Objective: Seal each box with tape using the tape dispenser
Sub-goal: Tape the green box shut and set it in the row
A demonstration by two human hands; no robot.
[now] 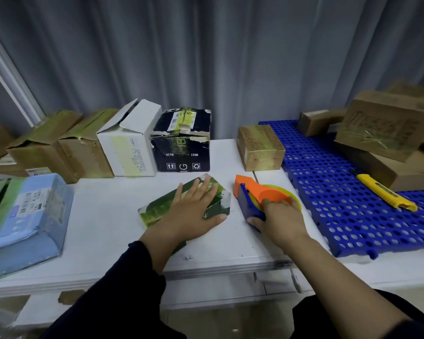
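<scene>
Green box [157, 210]: lies flat on desk [103, 223], long axis slanting near-left to far-right, pinned under flat, released left grip [196, 209]; tape dispenser [257, 192] just right of it, seemingly grasped by right grip [279, 221].

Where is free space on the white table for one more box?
Bare table lies between the blue box and the green box under the left hand. The back row of boxes is crowded, and the right hand grips the tape dispenser beside the blue mat.

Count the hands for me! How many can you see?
2. The left hand lies flat on the green box mid-table; the right hand grips the tape dispenser just beside it. None seems hidden.
</scene>
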